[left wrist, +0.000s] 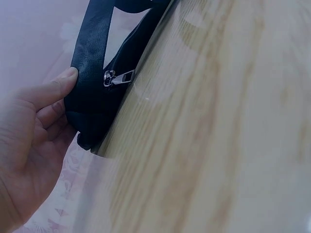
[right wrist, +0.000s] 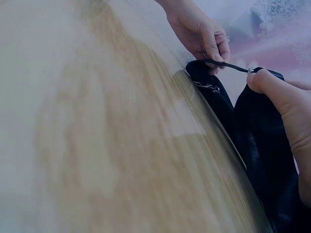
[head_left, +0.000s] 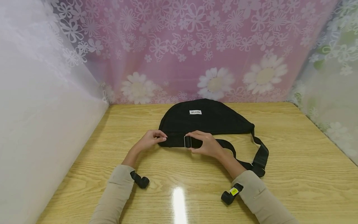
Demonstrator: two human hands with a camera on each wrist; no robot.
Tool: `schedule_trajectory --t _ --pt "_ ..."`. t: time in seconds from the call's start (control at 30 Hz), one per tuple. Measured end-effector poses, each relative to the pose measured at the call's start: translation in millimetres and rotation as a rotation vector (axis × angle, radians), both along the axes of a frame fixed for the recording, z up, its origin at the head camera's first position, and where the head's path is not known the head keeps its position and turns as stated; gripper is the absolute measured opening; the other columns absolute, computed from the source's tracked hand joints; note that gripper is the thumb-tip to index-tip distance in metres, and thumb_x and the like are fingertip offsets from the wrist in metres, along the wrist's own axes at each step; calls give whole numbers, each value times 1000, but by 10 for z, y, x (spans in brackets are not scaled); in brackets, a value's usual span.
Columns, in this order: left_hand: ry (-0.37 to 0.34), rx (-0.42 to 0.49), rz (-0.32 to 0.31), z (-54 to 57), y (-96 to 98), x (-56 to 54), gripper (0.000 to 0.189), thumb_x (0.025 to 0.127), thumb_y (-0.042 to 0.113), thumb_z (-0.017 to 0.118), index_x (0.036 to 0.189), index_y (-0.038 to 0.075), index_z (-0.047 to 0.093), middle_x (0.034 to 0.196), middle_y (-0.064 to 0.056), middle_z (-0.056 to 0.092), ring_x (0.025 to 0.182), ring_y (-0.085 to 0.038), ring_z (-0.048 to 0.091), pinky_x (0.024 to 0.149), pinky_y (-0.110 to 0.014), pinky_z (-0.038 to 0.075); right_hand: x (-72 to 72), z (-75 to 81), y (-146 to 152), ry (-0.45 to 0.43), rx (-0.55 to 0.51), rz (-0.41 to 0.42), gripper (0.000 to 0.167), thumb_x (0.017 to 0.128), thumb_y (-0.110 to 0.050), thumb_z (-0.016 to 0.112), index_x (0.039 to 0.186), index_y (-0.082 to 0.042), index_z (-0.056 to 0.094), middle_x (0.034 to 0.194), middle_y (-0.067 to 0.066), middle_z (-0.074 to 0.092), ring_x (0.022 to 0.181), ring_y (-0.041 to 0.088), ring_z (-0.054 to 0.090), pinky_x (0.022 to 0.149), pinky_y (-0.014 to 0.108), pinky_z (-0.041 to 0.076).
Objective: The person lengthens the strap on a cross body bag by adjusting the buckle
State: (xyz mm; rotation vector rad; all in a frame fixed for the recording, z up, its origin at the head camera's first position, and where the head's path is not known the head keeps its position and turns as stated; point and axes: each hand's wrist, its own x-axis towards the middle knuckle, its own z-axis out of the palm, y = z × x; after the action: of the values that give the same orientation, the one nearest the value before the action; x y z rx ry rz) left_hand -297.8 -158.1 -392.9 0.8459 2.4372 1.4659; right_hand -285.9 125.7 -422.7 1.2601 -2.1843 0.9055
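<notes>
A black waist bag point(head_left: 207, 121) with a small white label point(head_left: 195, 112) lies flat on the table, its curved side away from me. My left hand point(head_left: 149, 140) pinches the black strap point(head_left: 174, 142) at the bag's left end, between thumb and fingers. In the left wrist view a silver zipper pull point(left wrist: 127, 77) hangs beside that strap. My right hand point(head_left: 208, 144) holds the strap at its metal slider buckle point(head_left: 185, 142), thumb below and fingers above. Seen from the right wrist, the strap point(right wrist: 228, 64) stretches between both hands, lifted off the bag.
The strap's loose part loops to the right, with a black plastic buckle point(head_left: 258, 170) on the wooden table point(head_left: 302, 161). Behind stands a pink floral curtain point(head_left: 173, 46), with a white sheet point(head_left: 50, 93) on the left. Each sleeve carries a black strap-on mount point(head_left: 143, 182).
</notes>
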Motion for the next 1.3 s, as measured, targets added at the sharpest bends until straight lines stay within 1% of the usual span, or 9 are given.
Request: schedule_trajectory --t 0.27,0.5,0.6,0.73,0.8,0.93,1.03,1.17,1.3 --pt "0 10 -2 -4 -6 -6 17 90 2 58 98 -12 62 88 -14 62 79 -37 53 61 -28 39 0 23 46 5 -28 32 51 65 -9 81 113 -2 64 101 5 62 83 25 62 71 34 51" --pt "-21 19 -5 -41 -20 -38 17 90 2 58 98 -13 61 89 -13 62 80 -38 52 61 -30 39 24 40 64 -15 -10 22 52 65 -9 81 114 -3 63 103 5 62 84 26 62 72 33 51" --pt "-24 26 -1 -138 -30 -106 17 90 3 58 98 -12 62 90 -14 62 80 -36 53 62 -32 39 24 39 67 -17 -11 25 52 66 -9 80 115 -2 63 102 5 61 84 26 62 72 33 51" --pt "-17 20 22 -261 -36 -188 18 90 8 61 99 -8 64 91 -12 63 84 -29 55 66 -33 42 34 50 65 -27 -11 28 51 67 -8 80 115 -3 63 102 6 61 86 26 62 72 34 51" --pt "-4 9 34 -267 -23 -180 18 90 10 61 98 -5 65 91 -10 63 85 -25 56 70 -34 43 40 54 68 -30 -3 23 52 67 -8 80 115 -2 62 103 6 61 87 26 61 73 34 51" --pt "79 -36 40 -235 49 -110 16 88 11 63 101 1 65 94 -5 63 91 -21 57 82 -39 44 52 65 80 -51 23 10 53 68 -8 80 117 -1 61 105 5 60 92 26 60 77 34 50" --pt "205 -84 33 -188 157 -23 23 86 13 67 106 2 64 100 -3 61 98 -21 55 89 -40 41 65 83 83 -73 45 2 52 71 -10 79 118 0 60 107 5 58 94 26 59 79 34 49" --pt "380 -189 53 -129 357 110 42 82 26 72 115 4 60 111 -3 59 107 -21 50 95 -40 37 84 105 89 -81 66 -2 52 73 -12 78 119 1 59 107 5 57 93 27 59 78 33 49" --pt "511 -299 74 -94 550 209 55 79 37 72 122 7 56 119 -4 56 113 -22 47 99 -41 33 99 120 95 -86 75 -15 53 73 -12 79 120 0 59 106 6 58 94 27 59 79 33 49"
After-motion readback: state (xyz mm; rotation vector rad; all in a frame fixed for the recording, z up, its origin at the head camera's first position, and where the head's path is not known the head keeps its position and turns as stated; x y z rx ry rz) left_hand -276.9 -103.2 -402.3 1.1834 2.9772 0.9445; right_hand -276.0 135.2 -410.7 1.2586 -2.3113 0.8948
